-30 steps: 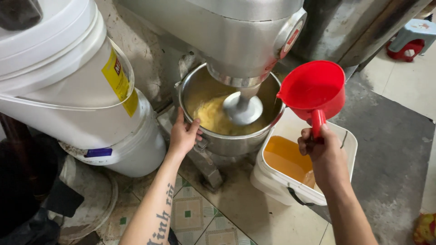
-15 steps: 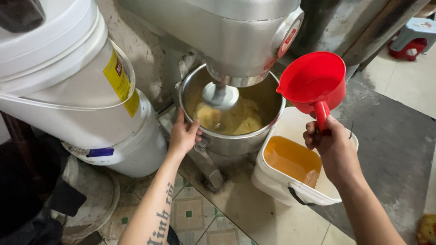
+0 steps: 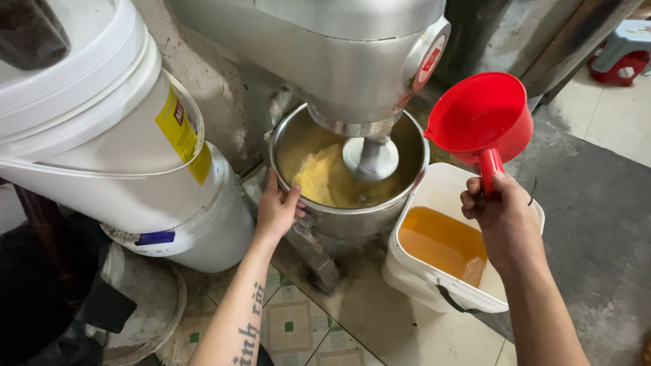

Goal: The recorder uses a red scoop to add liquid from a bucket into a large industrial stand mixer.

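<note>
Nearest, left hand (image 3: 278,210): fingers spread and laid flat on the rim of the steel mixing bowl (image 3: 352,220); keep them on the outside edge, well clear of the beater.
Right hand (image 3: 505,220): fingers wrapped tight around the handle of the red scoop (image 3: 478,122), held upright above the tub and just beside the bowl's right rim; keep its spout level.
White tub (image 3: 420,271): on the floor under the right hand, with amber liquid (image 3: 441,244) inside.
Yellow batter (image 3: 325,179): heaped left of the beater (image 3: 369,157), under the mixer head (image 3: 339,61).
White buckets (image 3: 122,156): stacked to the left.
Change: the scoop sits a little higher than half a second ago, and the batter is pushed leftward as the beater has swung right.
</note>
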